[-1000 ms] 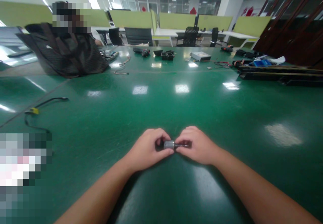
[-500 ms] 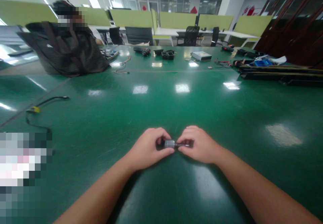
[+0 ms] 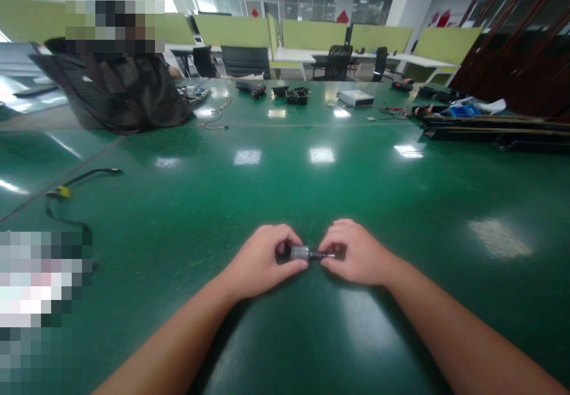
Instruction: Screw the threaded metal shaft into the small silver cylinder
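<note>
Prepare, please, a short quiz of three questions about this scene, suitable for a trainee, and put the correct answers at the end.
1. Which hand has its fingers on the silver cylinder?
2. True or false: a thin rod runs from the cylinder toward the right hand.
3. Where on the table is the dark bag? a) far right b) far left c) between the hands

Key: 1. the left hand; 2. true; 3. b
</note>
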### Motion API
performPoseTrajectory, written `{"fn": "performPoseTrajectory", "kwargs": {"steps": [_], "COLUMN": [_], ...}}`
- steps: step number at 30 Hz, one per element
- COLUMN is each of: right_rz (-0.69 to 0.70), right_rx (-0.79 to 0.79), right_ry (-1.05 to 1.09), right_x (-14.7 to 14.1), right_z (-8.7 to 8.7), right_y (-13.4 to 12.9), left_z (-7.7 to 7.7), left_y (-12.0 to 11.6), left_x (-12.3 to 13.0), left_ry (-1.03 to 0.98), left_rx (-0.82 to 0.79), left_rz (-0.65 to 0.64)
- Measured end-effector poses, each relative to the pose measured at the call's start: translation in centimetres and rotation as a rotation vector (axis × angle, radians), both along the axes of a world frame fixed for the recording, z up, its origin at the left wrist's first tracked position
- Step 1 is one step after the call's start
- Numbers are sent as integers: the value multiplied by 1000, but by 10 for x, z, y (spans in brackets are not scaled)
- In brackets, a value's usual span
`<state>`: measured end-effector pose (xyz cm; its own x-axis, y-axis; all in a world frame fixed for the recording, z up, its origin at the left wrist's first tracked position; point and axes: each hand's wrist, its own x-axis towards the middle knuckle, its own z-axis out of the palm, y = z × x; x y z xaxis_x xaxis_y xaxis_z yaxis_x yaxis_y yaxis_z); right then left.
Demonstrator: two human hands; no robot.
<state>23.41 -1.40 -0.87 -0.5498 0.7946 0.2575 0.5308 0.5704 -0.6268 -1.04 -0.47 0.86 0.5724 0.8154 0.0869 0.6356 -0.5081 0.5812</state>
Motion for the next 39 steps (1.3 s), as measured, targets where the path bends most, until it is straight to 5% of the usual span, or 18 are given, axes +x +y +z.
{"fn": "performPoseTrajectory", "kwargs": {"steps": [15, 39], "right_rz": [-34, -39], "right_rx": [-54, -60], "right_ry": [-104, 84], "right_x": [28, -10], "right_z": [7, -2], "right_y": [7, -2], "left_z": [1, -1], "left_y": [-1, 1], "left_x": [0, -1], "left_ry": [-17, -7], "left_rx": [-13, 17], "left_rz": [4, -7]}}
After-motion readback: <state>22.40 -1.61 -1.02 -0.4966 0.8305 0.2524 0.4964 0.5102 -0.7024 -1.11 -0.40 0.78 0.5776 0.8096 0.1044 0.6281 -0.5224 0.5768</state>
